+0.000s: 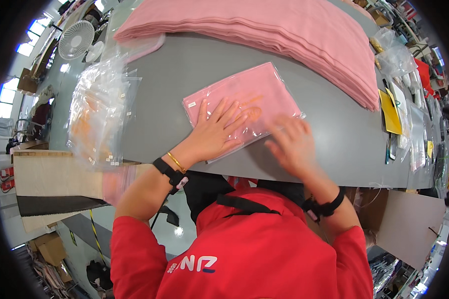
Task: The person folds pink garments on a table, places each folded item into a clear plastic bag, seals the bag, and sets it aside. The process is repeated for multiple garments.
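Note:
A folded pink cloth in a clear plastic bag [260, 84] lies flat and tilted on the grey table before me. Orange print and a small white label mark the bag. My left hand [219, 130] rests on its left part, palm down and fingers spread. Blurred by motion, my right hand [293, 144] is at the bag's lower right corner with fingers apart; whether it touches the plastic I cannot tell. Behind the bag a long stack of folded pink cloths [269, 30] curves across the far side of the table.
A pile of clear plastic bags [97, 116] with orange print lies at the left edge. To the right are a yellow card [391, 112], pens and more clear plastic. A white fan [76, 40] stands far left. An open cardboard carton [60, 173] sits below the table's left edge.

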The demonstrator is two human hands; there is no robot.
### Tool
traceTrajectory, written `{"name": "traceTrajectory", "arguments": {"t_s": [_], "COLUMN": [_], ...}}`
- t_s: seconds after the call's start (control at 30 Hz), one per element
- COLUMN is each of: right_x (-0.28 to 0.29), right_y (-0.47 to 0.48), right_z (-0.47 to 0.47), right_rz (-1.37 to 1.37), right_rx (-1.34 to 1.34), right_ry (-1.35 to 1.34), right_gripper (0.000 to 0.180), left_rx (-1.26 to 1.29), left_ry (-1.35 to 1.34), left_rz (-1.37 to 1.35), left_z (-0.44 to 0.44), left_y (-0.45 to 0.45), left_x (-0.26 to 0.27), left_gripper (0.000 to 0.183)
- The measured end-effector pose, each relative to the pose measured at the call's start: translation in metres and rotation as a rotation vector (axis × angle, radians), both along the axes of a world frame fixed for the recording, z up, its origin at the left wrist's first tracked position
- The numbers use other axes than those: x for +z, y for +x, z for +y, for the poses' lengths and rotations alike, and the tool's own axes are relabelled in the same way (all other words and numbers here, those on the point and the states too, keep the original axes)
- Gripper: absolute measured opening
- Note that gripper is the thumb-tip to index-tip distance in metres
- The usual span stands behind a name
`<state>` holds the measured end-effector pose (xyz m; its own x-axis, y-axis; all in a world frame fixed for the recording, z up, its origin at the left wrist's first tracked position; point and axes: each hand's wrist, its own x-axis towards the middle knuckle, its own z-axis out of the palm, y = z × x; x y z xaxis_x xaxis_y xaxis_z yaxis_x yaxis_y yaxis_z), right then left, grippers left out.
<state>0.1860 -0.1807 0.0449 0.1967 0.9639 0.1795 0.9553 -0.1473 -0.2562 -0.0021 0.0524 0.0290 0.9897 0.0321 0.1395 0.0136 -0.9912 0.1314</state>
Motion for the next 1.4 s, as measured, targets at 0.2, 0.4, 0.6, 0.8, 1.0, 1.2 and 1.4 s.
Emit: {"name": "traceTrajectory", "arguments": {"t_s": [0.2, 0.4, 0.6, 0.8, 1.0, 1.2, 1.4], "right_x": [-0.010, 0.013, -0.024, -0.047, -0.047, -0.045, -0.001], "right_y": [0.049, 0.005, 0.029, 0.061, 0.078, 0.095, -0.030], "right_z": [0.014, 0.002, -0.019, 0.007, 0.017, 0.039, -0.013], "right_rz": [-0.130, -0.057, 0.159, 0.192, 0.292, 0.297, 0.532], "right_rx": [-0.118, 0.106, -0.638, -0.747, -0.693, -0.607, -0.269], "right_ry": [-0.114, 0.039, 0.317, 0.321, 0.287, 0.243, -0.047], "right_gripper": [0.074, 0.066, 0.025, 0.022, 0.027, 0.029, 0.024], "left_rx": [-0.264, -0.310, -0.263, -0.280, -0.212, -0.118, 0.023], "left_ry": [-0.313, -0.264, -0.427, -0.453, -0.642, -0.590, -0.614], "left_rz": [0.054, 0.048, -0.083, -0.015, -0.087, -0.247, -0.400], "left_z": [0.001, -0.019, -0.023, -0.040, -0.038, -0.028, -0.028], "left_y": [-0.039, -0.079, 0.030, 0.184, 0.208, 0.218, 0.230], "left_x": [0.025, 0.036, 0.060, 0.015, -0.020, -0.024, -0.056], "left_gripper": [0.059, 0.041, 0.022, 0.013, 0.007, 0.002, 0.007]}}
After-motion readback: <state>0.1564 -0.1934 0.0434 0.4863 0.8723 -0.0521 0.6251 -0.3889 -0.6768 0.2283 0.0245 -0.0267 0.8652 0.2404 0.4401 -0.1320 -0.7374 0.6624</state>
